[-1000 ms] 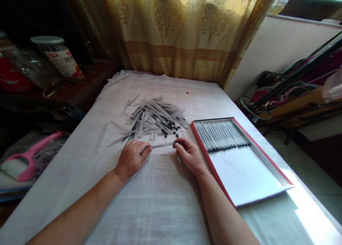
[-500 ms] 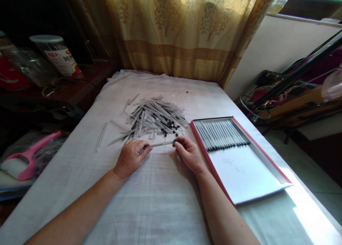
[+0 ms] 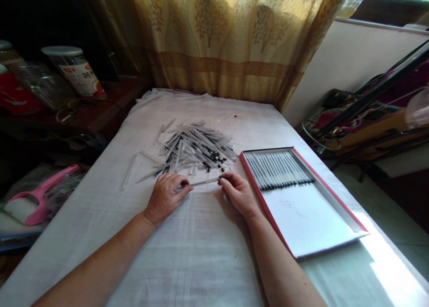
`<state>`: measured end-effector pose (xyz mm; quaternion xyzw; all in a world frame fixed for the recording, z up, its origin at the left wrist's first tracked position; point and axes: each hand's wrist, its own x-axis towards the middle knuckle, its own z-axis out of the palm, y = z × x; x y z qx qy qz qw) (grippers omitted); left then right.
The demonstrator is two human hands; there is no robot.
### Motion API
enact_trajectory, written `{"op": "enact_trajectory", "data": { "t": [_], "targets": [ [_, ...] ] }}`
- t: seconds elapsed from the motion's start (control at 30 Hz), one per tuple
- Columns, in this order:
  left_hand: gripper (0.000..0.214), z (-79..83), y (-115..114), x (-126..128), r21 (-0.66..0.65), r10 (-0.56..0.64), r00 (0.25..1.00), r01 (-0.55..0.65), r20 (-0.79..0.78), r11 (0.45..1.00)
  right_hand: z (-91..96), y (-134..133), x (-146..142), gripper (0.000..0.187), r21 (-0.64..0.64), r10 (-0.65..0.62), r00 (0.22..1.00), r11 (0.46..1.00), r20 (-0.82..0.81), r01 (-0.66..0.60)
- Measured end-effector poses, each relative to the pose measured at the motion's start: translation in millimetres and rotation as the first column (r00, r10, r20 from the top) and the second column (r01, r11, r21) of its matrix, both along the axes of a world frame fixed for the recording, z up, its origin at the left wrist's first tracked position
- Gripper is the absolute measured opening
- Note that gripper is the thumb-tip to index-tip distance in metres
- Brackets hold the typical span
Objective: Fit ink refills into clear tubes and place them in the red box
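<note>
In the head view, the left hand (image 3: 168, 194) and right hand (image 3: 237, 193) pinch a slim, clear plastic pen (image 3: 204, 182), one toward each end. Just beyond the grip lies a heap of clear-and-black plastic pen parts (image 3: 197, 144); right of the grip, a shallow red-sided white box (image 3: 304, 231).

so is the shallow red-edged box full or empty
Neither: the shallow red-edged box is part-filled; clear black-ended pens line its far end, while white floor shows nearer.

Gold tree-patterned curtain (image 3: 214, 34); lidded jar (image 3: 80, 77); pink-handled roller (image 3: 40, 203).
</note>
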<state>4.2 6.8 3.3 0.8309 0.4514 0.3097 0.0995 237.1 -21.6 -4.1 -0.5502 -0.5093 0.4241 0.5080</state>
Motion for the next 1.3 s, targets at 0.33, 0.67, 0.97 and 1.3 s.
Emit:
{"op": "enact_trajectory", "data": {
  "t": [0.33,0.67,0.97,1.3],
  "targets": [
    [0.013,-0.1,-2.1,1.8,0.012,-0.069,0.995,0.07,-0.073,0.997,5.5,-2.1,0.1,0.025,-0.061,0.013,0.997,0.998,-0.075,-0.017],
    [0.008,0.6,-3.0,3.2,0.04,-0.059,0.998,0.059,-0.01,0.997,7.5,-2.4,-9.1,0.031,-0.06,0.067,0.995,0.996,-0.077,-0.072],
    [0.006,-3.2,0.8,2.9,0.038,-0.055,0.998,0.054,0.026,0.998,8.9,-4.7,-8.2,0.039,-0.129,0.038,0.968,0.989,-0.249,-0.072],
    [0.015,-1.5,1.7,9.2,0.072,-0.073,0.996,0.076,-0.041,0.995,9.0,-7.2,-17.9,0.042,-0.127,-0.192,0.913,0.98,-0.359,0.155]
  ]
}}
